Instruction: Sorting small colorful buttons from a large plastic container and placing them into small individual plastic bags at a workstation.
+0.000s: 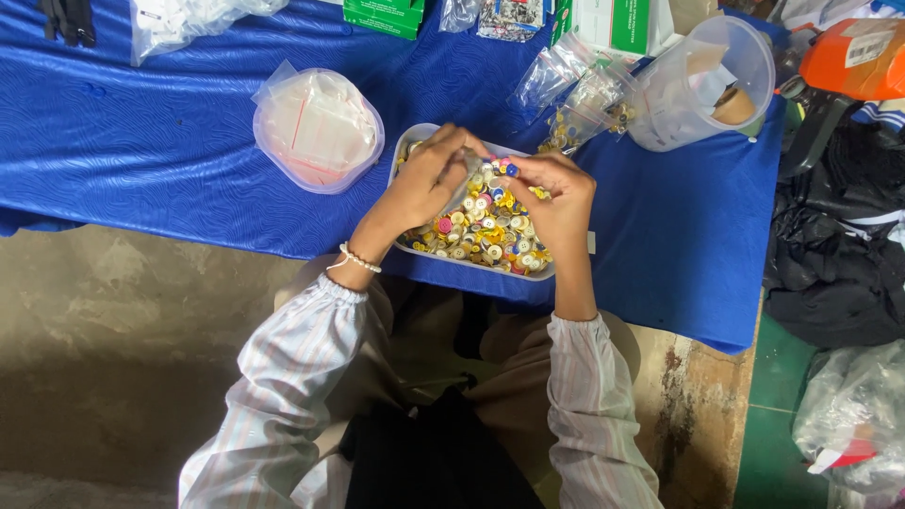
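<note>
Head view — hands (429,179) (556,193) over button tray (403,155).

Small clear bag (468,168) pinched above white tray (405,155) of mixed buttons (485,231).

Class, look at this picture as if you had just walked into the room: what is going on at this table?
A person in striped sleeves sits at a table with a blue cloth. Both hands are over a shallow white tray heaped with small coloured buttons. The left hand seems to hold a small clear plastic bag, while the right hand pinches buttons beside it. A round tub of empty bags stands to the left of the tray.
</note>
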